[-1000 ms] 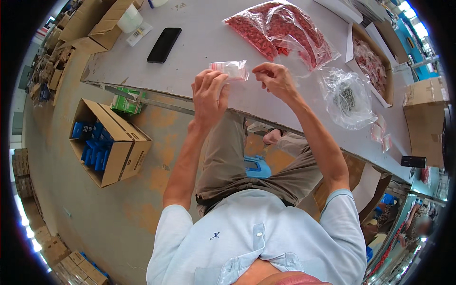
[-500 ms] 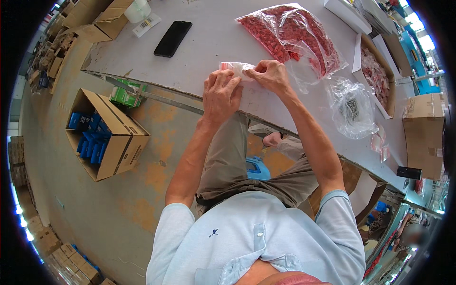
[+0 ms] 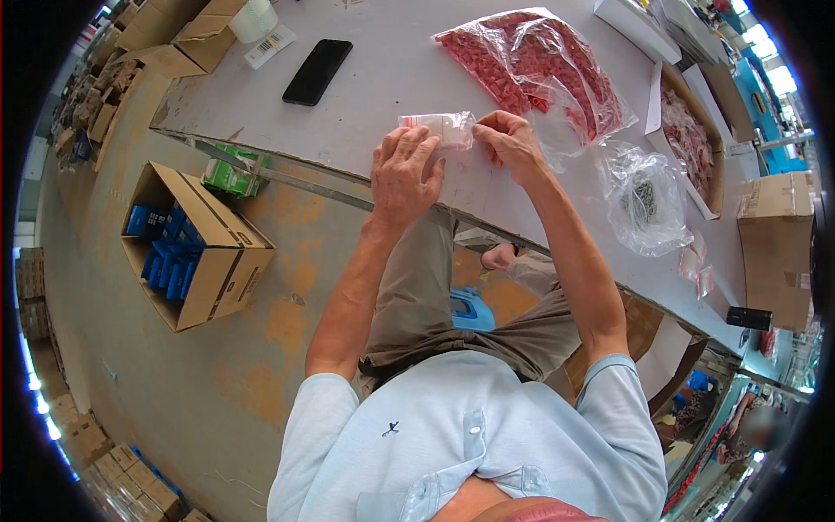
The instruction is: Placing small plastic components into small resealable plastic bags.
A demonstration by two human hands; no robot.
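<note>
A small clear plastic bag [image 3: 451, 127] with a red line at one end and something white inside lies near the table's front edge. My left hand [image 3: 404, 172] holds its left end, the fingers bent over it and the thumb below. At the bag's right end, my right hand [image 3: 513, 148] has thumb and forefinger pinched on the edge of the film. Beyond my right hand rests a large clear bag of small red pieces [image 3: 531, 65]. To its right is a crumpled clear bag [image 3: 642, 198] with dark, thin metal-looking pieces in it.
A black phone [image 3: 317, 72] lies on the table [image 3: 383, 52] at left. An open carton of small filled bags [image 3: 713, 165] stands at right, near a closed cardboard box [image 3: 777, 248]. On the floor at left is a carton [image 3: 230, 278] holding blue boxes. The table's front edge runs under my forearms.
My right hand has shifted slightly right, from the bag's middle to its right end. More of the small bag shows, lying flatter. My left hand has barely moved.
</note>
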